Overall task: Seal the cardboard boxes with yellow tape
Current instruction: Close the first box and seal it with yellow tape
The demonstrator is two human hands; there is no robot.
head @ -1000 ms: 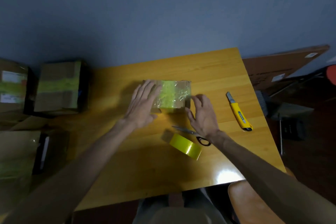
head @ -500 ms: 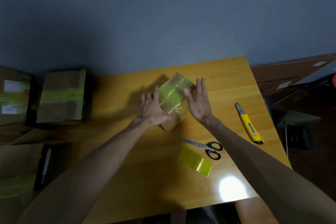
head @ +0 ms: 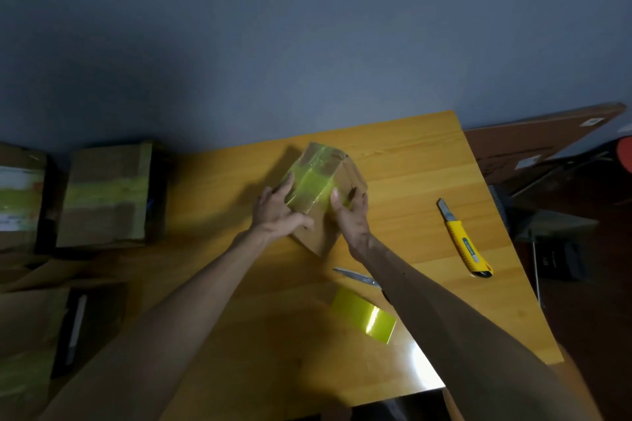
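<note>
A small cardboard box [head: 319, 225] with a band of yellow tape [head: 309, 183] round it is tilted up on the wooden table [head: 403, 154]. My left hand [head: 277, 214] grips its left side, fingers curled onto the taped face. On the right side my right hand [head: 352, 215] holds the box, thumb on the tape and fingers round the far face. The roll of yellow tape [head: 364, 316] lies on the table near me, below my right forearm.
Scissors [head: 355, 276] lie partly hidden under my right forearm. A yellow utility knife [head: 465, 239] lies at the table's right. Taped cardboard boxes [head: 106, 195] stand on the left beside the table. Flat cardboard [head: 533, 143] leans at the right.
The box has been lifted from lying flat and turned on edge between both hands. My hands went from pressing the tape flat to gripping the box's sides.
</note>
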